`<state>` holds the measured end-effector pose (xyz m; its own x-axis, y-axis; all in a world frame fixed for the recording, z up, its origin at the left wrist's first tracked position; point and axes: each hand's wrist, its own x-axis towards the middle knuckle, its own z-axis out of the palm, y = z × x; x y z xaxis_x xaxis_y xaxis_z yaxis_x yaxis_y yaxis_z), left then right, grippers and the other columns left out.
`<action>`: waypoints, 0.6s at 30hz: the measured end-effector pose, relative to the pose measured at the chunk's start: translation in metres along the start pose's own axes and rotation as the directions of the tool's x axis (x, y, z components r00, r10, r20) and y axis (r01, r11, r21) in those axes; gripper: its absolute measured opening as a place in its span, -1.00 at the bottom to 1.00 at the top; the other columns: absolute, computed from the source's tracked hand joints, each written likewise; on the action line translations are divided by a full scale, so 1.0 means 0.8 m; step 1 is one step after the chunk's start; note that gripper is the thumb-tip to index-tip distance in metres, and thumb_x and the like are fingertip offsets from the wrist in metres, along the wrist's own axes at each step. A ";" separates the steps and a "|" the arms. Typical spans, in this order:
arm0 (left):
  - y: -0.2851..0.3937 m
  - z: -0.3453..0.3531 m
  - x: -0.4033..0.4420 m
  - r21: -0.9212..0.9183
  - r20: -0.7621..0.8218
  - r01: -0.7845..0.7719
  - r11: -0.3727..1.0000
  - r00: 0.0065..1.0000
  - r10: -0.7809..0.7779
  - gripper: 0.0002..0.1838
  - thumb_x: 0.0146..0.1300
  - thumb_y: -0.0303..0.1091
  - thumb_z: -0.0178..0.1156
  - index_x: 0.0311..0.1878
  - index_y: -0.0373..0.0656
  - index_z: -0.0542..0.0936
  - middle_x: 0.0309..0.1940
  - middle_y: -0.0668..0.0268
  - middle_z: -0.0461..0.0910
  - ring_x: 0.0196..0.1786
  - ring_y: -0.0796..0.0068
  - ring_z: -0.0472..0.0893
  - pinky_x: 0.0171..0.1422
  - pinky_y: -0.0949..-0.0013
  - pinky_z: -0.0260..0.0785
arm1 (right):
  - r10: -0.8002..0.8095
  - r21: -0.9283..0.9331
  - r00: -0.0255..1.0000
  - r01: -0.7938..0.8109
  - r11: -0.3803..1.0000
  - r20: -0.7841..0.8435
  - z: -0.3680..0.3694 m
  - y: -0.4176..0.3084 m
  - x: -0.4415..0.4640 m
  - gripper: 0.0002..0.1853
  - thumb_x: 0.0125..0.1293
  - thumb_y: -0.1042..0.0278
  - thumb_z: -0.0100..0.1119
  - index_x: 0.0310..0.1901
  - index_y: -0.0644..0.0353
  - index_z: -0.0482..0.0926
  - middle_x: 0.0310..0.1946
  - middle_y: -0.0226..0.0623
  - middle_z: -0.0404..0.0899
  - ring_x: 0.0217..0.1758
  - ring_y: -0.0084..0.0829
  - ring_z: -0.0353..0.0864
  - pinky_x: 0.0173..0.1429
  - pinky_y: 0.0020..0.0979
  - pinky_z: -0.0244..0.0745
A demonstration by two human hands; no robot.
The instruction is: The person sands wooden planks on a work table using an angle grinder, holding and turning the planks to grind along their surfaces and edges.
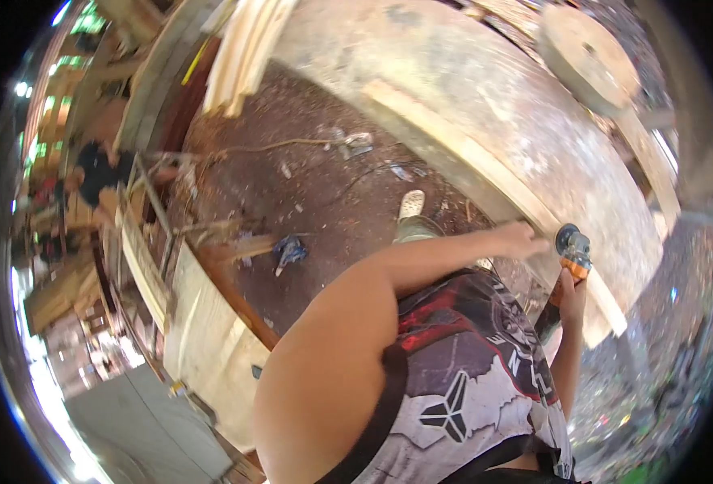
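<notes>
My right hand [570, 297] is wrapped round the orange and black body of a small power tool [576, 262], which looks like an angle grinder. Its dark round disc faces the near edge of a long, pale wooden strip [485, 161]. That strip lies on a wide, worn tabletop [606, 177]. Just left of the disc is my left hand [522, 240], its fingers loosely apart beside the strip, with nothing visible in them. Whether the fingertips touch the wood is unclear.
A thick round wooden disc [589, 58] lies at the table's far right. Stacked boards [247, 52] stand at the upper left. Litter and a blue rag [290, 252] lie on the dirt floor. Pale planks [211, 339] are at the left. Another person [102, 173] is at the far left.
</notes>
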<state>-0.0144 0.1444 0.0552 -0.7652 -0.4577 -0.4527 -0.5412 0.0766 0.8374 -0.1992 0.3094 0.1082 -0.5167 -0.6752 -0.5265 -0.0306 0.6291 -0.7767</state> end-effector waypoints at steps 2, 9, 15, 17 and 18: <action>-0.026 0.014 0.008 -0.094 -0.029 -0.031 0.995 0.999 0.029 0.00 0.37 0.48 -0.10 -0.23 -0.58 0.67 -0.27 -0.32 0.67 -0.13 -0.10 0.71 0.01 0.00 0.56 | -0.017 -0.127 0.998 0.024 0.992 0.056 0.040 -0.021 0.016 -0.52 0.48 0.16 0.19 0.27 0.31 0.41 -0.17 -0.39 0.55 -0.18 -0.58 0.53 -0.11 -0.46 0.46; 0.052 -0.069 -0.079 -0.452 0.129 0.189 0.872 0.981 -0.146 -0.06 0.36 0.54 -0.13 0.09 -0.29 0.68 -0.06 -0.19 0.70 0.08 -0.12 0.69 0.18 0.10 0.49 | -0.153 -0.015 0.934 0.167 0.986 0.323 0.115 -0.109 -0.008 -0.47 0.52 0.15 0.14 0.33 0.35 0.35 0.10 -0.15 0.57 0.14 -0.34 0.56 0.25 -0.30 0.45; 0.025 -0.124 -0.105 -0.480 -0.126 0.083 0.873 0.979 -0.162 -0.20 0.37 0.50 -0.08 0.08 -0.07 0.73 -0.01 -0.05 0.72 0.14 -0.01 0.67 0.23 0.15 0.44 | -0.194 -0.282 0.934 0.282 0.917 0.300 0.187 -0.164 0.002 -0.49 0.53 0.12 0.11 0.29 0.38 0.38 0.11 -0.08 0.57 0.16 -0.27 0.58 0.25 -0.27 0.44; 0.015 -0.146 -0.111 -0.493 -0.145 0.083 0.866 0.974 -0.176 -0.20 0.37 0.50 -0.07 0.08 -0.07 0.73 -0.01 -0.05 0.72 0.12 -0.01 0.68 0.22 0.15 0.45 | -0.257 -0.292 0.911 0.354 0.888 0.323 0.206 -0.175 0.009 -0.49 0.53 0.12 0.12 0.28 0.38 0.39 0.11 -0.07 0.58 0.16 -0.26 0.58 0.25 -0.27 0.44; 0.010 -0.155 -0.109 -0.493 -0.148 0.106 0.863 0.968 -0.203 -0.21 0.37 0.49 -0.07 0.07 -0.06 0.73 -0.02 -0.04 0.72 0.10 0.00 0.68 0.21 0.15 0.45 | -0.218 -0.305 0.919 0.322 0.896 0.328 0.216 -0.187 0.009 -0.45 0.53 0.08 0.10 0.30 0.38 0.38 0.13 0.00 0.56 0.18 -0.17 0.57 0.26 -0.23 0.42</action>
<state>0.0911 0.0752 0.1398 -0.5793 -0.5895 -0.5629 -0.3763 -0.4192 0.8263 -0.0507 0.1437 0.1610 -0.1880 -0.8842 -0.4276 -0.4549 0.4642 -0.7600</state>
